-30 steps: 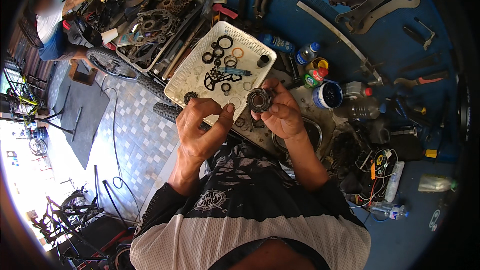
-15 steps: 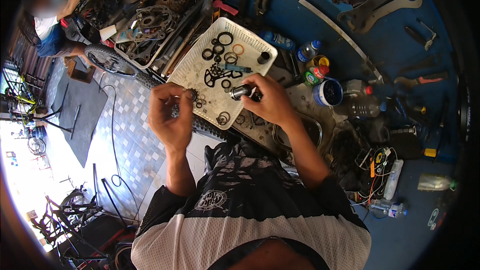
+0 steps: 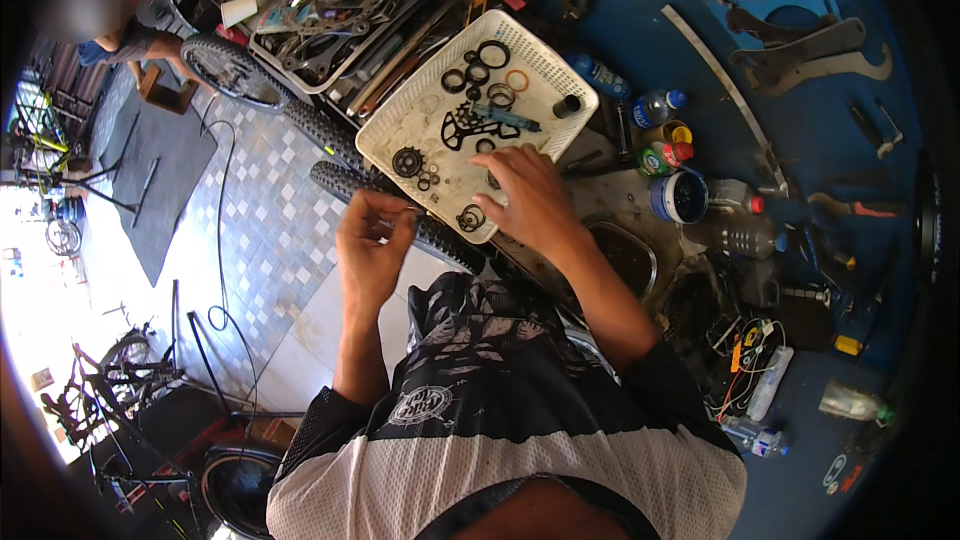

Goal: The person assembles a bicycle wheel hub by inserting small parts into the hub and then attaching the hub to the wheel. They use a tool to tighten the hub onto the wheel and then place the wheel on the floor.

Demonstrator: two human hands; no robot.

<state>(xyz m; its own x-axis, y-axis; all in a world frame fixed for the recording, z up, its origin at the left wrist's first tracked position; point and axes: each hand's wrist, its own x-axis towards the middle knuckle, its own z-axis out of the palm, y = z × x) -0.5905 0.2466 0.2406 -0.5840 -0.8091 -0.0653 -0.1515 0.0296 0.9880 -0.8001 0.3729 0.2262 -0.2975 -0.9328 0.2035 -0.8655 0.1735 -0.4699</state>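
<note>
A white perforated plastic tray (image 3: 375, 145) of bicycle parts lies in front of me. Over its near right part my right hand (image 3: 540, 205) is open, thumb and fingers apart, with a dark part just visible beneath the fingers. Beside the tray's near left edge, my left hand (image 3: 370, 250) is closed in a pinch; what sits at its fingertips is too small to name. In the tray are a toothed pulley wheel (image 3: 408, 162), a black derailleur cage (image 3: 462, 130), a blue slim tool (image 3: 507, 118), an orange ring (image 3: 517, 80), a black cylinder (image 3: 567, 105) and several dark rings (image 3: 492, 54).
Bottles (image 3: 655, 108) and an open blue-and-white tub (image 3: 678, 197) stand right of the tray. Beyond it, another tray (image 3: 345, 60) holds chainrings. Bicycle tyres (image 3: 440, 235) run along the left side. Tools (image 3: 810, 55) lie on the blue surface. A person (image 3: 130, 40) is at far left.
My right hand has let go of the metal cylindrical part and its fingers have spread. My left hand has drawn back off the tray. The view has shifted, so the tray sits further right.
</note>
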